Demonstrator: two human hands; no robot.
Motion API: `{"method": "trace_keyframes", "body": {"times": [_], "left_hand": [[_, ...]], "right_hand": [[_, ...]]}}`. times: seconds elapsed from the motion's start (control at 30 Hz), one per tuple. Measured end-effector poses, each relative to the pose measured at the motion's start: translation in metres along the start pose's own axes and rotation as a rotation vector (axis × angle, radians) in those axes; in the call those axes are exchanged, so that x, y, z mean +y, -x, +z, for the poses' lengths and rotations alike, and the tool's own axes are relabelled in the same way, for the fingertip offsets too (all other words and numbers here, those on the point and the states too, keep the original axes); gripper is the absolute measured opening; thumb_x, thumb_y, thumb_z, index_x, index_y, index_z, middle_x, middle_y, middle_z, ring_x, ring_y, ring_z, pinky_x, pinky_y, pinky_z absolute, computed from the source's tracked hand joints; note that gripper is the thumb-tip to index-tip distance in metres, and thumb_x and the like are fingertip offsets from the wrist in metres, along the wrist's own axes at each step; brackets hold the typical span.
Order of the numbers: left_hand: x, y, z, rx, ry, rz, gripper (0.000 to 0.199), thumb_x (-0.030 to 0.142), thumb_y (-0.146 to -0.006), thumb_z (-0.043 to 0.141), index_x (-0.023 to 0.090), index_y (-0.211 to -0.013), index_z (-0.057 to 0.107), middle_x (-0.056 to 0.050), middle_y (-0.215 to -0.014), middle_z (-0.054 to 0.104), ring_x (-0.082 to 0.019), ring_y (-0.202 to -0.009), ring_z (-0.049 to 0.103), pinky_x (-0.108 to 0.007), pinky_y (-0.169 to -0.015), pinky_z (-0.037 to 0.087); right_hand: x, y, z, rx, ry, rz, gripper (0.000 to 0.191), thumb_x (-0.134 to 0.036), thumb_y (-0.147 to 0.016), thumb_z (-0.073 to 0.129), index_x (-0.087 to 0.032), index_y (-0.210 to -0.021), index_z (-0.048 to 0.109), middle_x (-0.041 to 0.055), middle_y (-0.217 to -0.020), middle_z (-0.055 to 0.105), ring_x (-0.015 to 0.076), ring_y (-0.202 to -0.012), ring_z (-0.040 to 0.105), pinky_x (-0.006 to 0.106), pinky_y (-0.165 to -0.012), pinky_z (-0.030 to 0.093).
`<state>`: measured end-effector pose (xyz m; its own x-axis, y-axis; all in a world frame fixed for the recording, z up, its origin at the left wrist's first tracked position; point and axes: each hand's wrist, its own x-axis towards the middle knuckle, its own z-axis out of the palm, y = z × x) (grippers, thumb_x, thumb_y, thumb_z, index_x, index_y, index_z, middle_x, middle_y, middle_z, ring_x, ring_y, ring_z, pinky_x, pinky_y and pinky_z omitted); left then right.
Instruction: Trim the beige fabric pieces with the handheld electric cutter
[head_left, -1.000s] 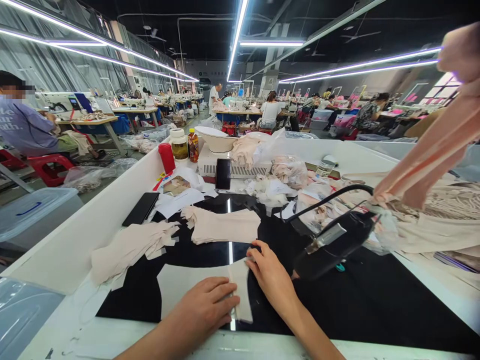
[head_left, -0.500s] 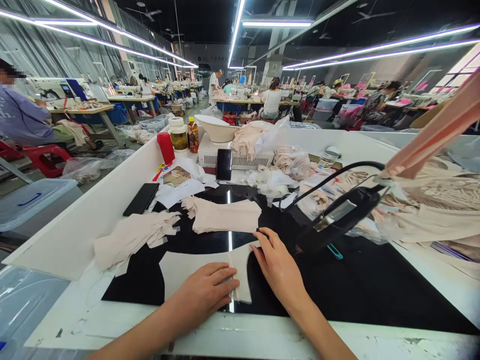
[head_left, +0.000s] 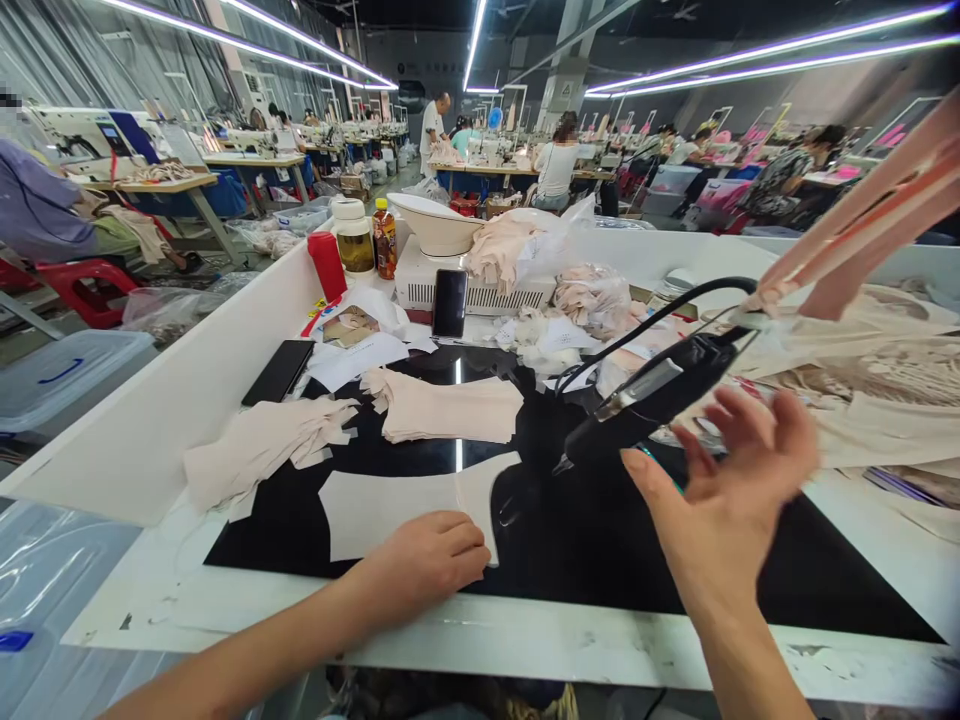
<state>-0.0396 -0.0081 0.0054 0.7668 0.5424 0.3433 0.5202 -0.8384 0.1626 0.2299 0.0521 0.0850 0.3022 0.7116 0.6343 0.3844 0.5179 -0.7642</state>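
While your left hand (head_left: 442, 555) rests on the near edge of the pale cloth piece (head_left: 390, 505), most of the cloth lies to the left of that hand and just past it. One corner pokes out past your fingers, up and to the right. Your left fingers are bent and close to each other, but you can't tell from here if they pinch the cloth or just press on it.

Your right hand (head_left: 739, 490) is up in the air with its fingers spread wide, and it holds nothing. The cloth piece is well apart from it, over to its left. The black tool (head_left: 649, 395) hangs near your right hand, up and to the left of it, with its tip pointing down and left. Pink strips (head_left: 847, 230) go up from the tool's top end. A blue-green clip (head_left: 660, 465) peeks out by your right thumb.

Past your left hand is a neat pale stack (head_left: 450, 408), and a messy pale pile (head_left: 262, 450) lies farther left. Under your left hand's cloth is the shiny black sheet (head_left: 570, 540).
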Motion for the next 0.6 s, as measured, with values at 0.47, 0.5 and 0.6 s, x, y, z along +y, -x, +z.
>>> {"method": "trace_keyframes", "body": {"times": [0.47,0.5,0.6], "left_hand": [[0.016,-0.012,0.005,-0.095,-0.189,0.020,0.016,-0.001,-0.096,0.057,0.012,-0.091,0.065,-0.007,-0.090,0.067,-0.020,-0.081,0.062,-0.031,-0.073,0.055],[0.016,-0.012,0.006,-0.082,-0.186,0.011,0.017,-0.001,-0.097,0.057,0.012,-0.090,0.064,-0.007,-0.090,0.067,-0.020,-0.080,0.061,-0.031,-0.073,0.055],[0.018,-0.015,0.007,-0.034,-0.119,-0.051,0.018,0.003,-0.100,0.057,0.013,-0.086,0.064,-0.006,-0.088,0.067,-0.019,-0.079,0.063,-0.031,-0.074,0.055]], "right_hand": [[-0.022,0.006,0.051,0.028,-0.188,0.131,0.059,-0.040,-0.075,0.091,-0.022,-0.120,0.059,0.0037,-0.101,0.066,0.0197,-0.081,0.066,0.044,-0.083,0.061],[-0.026,0.010,0.050,0.031,-0.200,0.130,0.058,-0.037,-0.075,0.092,-0.022,-0.120,0.058,0.0027,-0.098,0.066,0.0191,-0.078,0.066,0.043,-0.081,0.062],[-0.036,0.021,0.048,-0.001,-0.264,0.124,0.061,-0.026,-0.075,0.092,-0.024,-0.125,0.056,-0.0003,-0.089,0.067,0.0175,-0.069,0.065,0.038,-0.073,0.061]]}}
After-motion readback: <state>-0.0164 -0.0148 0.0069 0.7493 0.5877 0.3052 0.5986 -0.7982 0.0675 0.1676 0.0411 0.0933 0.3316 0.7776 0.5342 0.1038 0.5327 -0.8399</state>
